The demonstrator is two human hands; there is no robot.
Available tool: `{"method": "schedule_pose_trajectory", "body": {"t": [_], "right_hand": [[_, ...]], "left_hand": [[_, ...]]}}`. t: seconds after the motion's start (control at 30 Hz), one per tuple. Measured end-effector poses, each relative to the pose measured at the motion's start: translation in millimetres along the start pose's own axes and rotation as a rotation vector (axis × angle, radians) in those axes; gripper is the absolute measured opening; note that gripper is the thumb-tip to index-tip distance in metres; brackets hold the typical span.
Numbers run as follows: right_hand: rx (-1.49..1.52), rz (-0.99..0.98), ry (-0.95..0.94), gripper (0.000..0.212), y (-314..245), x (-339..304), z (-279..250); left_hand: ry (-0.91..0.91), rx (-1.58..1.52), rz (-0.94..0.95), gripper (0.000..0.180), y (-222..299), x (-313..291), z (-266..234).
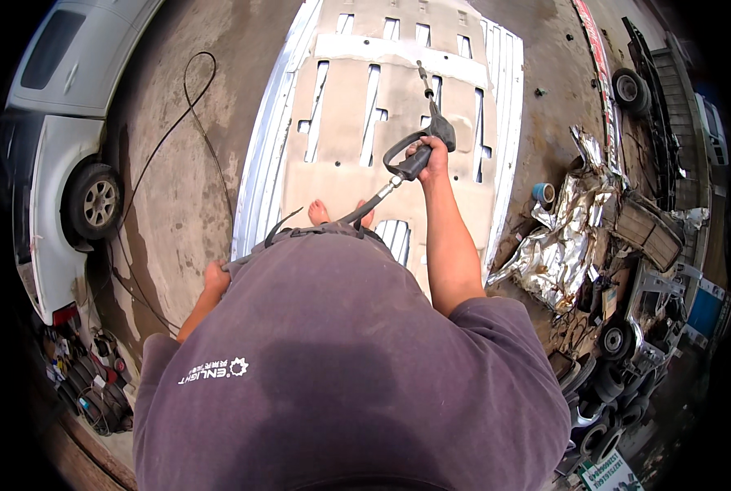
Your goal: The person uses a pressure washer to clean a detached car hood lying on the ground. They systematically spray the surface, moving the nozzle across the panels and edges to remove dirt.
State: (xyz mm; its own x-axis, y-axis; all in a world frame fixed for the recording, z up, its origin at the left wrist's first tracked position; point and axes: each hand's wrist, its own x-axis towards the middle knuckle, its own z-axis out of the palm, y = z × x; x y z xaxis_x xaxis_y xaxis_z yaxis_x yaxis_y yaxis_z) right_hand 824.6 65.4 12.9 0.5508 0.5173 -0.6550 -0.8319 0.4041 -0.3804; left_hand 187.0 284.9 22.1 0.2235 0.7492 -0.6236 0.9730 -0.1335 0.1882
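My right hand (433,157) is closed round the grip of a black pressure washer gun (439,129). Its thin lance points away from me over a large beige slotted mat (341,184), which lies on a white ribbed metal panel (261,168). From the gun's metal fitting a dark hose (365,206) runs back toward my waist, where my shirt hides it. My left hand (216,278) is low at my left side, fingers curled against the shirt's edge; what they hold is hidden. My bare feet (319,213) stand on the mat.
A black hose (187,105) loops over the concrete at left, beside a white vehicle (63,180) with a wheel. To the right lie crumpled silver foil sheeting (566,237), a blue-rimmed roll (543,193) and car parts. Several tyres (607,382) are piled at lower right.
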Motion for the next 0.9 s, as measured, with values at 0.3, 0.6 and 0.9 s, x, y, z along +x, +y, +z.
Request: {"method": "schedule_pose_trajectory", "body": {"t": [0.3,0.6,0.9], "right_hand": [[0.087,-0.019,0.100,0.011,-7.7,-20.8,-27.4],[0.070,-0.082,0.105,0.009,-27.8,-43.3,-23.7],[-0.032,-0.050,0.255,0.015,-1.8,-41.3,-30.5]], "left_hand": [[0.087,-0.069,0.040,0.035,14.2,10.6,2.7],[-0.073,-0.093,0.129,0.035,53.4,15.0,-13.1],[-0.039,0.023,0.149,0.038,-26.0,69.8,14.4]]}}
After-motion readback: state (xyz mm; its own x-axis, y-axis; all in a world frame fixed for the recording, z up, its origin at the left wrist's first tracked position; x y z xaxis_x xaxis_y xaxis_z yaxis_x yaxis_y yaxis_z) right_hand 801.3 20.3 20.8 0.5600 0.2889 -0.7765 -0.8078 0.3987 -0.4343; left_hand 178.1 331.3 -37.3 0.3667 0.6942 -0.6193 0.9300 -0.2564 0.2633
